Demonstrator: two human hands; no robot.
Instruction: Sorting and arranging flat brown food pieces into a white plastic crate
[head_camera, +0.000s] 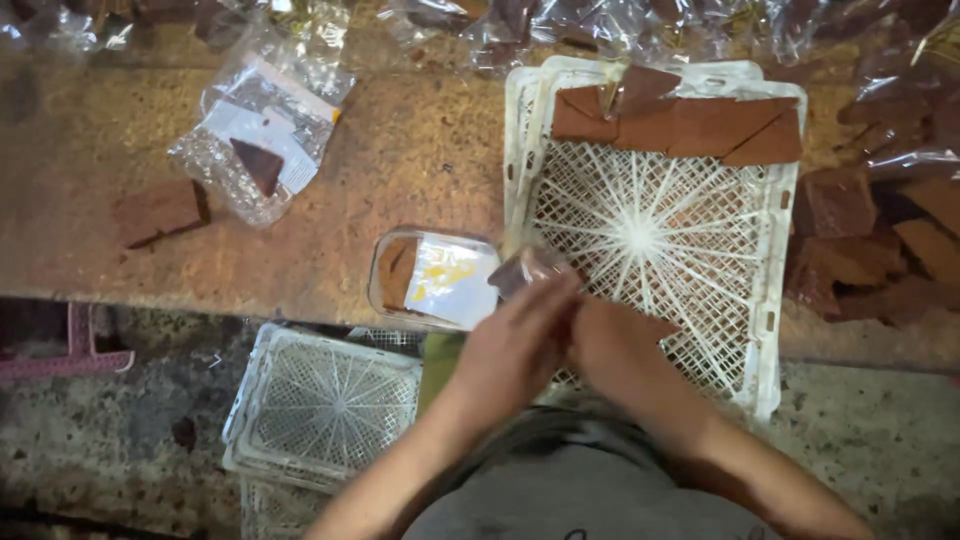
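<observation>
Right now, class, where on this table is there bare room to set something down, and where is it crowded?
Free: the tabletop between the bag and the crate, and the crate's mesh below its brown slabs. Crowded: the right edge, piled with slabs, the back edge, strewn with bags, and by the hands.

The crate (770, 300) is white plastic lattice, smooth and faintly glossy. Brown slabs (690, 125) in it look matt and dry — like the loose slab (160, 210) on the rough, mottled table (400, 150). Bags (265, 120) are clear, crinkled, shiny film; the tub (435, 280) is glossy clear plastic.
</observation>
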